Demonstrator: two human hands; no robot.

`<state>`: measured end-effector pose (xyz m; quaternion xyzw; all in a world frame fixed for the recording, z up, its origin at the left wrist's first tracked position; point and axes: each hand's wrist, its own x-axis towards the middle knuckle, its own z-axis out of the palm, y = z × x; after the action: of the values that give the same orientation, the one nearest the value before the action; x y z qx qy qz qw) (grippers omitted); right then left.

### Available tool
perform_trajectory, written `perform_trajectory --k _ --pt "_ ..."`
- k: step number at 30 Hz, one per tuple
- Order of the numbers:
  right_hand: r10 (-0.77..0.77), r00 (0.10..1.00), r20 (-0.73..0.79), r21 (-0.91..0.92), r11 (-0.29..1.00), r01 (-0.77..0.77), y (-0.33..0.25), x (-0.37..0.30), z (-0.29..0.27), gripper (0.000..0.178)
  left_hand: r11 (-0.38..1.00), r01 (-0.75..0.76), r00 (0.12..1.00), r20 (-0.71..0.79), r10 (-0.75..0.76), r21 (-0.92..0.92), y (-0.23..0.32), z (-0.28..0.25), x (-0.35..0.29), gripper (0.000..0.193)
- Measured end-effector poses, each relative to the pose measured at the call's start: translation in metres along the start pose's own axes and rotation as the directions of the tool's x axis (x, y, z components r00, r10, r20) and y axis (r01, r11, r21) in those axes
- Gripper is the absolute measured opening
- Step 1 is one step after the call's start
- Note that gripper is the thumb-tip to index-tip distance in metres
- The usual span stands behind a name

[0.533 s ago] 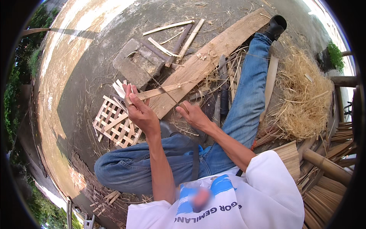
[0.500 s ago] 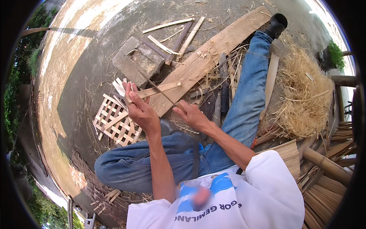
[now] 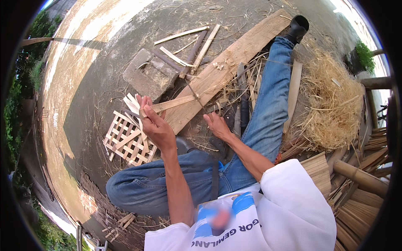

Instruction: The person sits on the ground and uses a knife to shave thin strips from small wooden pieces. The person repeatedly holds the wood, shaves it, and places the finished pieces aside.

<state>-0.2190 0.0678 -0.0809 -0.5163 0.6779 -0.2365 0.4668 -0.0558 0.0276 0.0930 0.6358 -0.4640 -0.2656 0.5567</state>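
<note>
My left hand (image 3: 158, 129) is closed around the near end of a flat, pale wooden strip (image 3: 173, 103). That strip reaches out to the right, over a long plank (image 3: 247, 50). My right hand (image 3: 217, 125) grips a knife (image 3: 195, 92), its handle mostly hidden by the fingers. The thin dark blade slants up and left across the strip's far end. Just beside and below my left hand, an open woven lattice of pale strips (image 3: 130, 140) lies on the ground, some loose strip ends fanning out next to the fingers.
A concrete block (image 3: 148, 75) sits left of the plank, with several cut sticks (image 3: 206, 48) beyond it. Right of my outstretched leg (image 3: 272, 92) is a heap of curly shavings (image 3: 331, 104). Bamboo poles (image 3: 360, 182) and bundled strips stand at the lower right.
My right hand has moved slightly right, carrying the knife from the strip's middle to its far end. My left hand stays closed on the strip in nearly the same place.
</note>
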Motion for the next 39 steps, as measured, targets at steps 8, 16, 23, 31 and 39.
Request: perform_trajectory --k 8,16,23,31,39 --pt "-0.266 0.964 -0.025 0.174 0.948 0.267 -0.037 -0.024 0.009 0.048 0.997 -0.065 0.998 0.012 0.064 0.031 -0.003 0.012 0.000 0.046" --pt "0.126 0.990 0.060 0.282 0.950 -0.138 0.013 -0.004 0.023 0.052 0.996 -0.093 0.995 0.037 0.093 -0.009 0.007 0.016 0.003 0.042" --pt "-0.154 0.988 -0.010 0.242 0.958 0.151 -0.043 -0.018 0.003 0.052 0.997 -0.083 0.995 0.052 0.083 -0.004 0.006 0.021 -0.004 0.043" --pt "0.046 0.993 -0.105 0.203 0.979 -0.024 0.023 0.014 0.020 0.053 0.996 -0.088 0.994 0.066 0.089 -0.016 0.007 0.025 0.009 0.042" --pt "-0.156 0.988 0.008 0.327 0.934 0.145 -0.058 -0.028 0.005 0.052 0.985 -0.165 0.985 0.056 0.163 0.047 0.002 0.023 0.000 0.040"
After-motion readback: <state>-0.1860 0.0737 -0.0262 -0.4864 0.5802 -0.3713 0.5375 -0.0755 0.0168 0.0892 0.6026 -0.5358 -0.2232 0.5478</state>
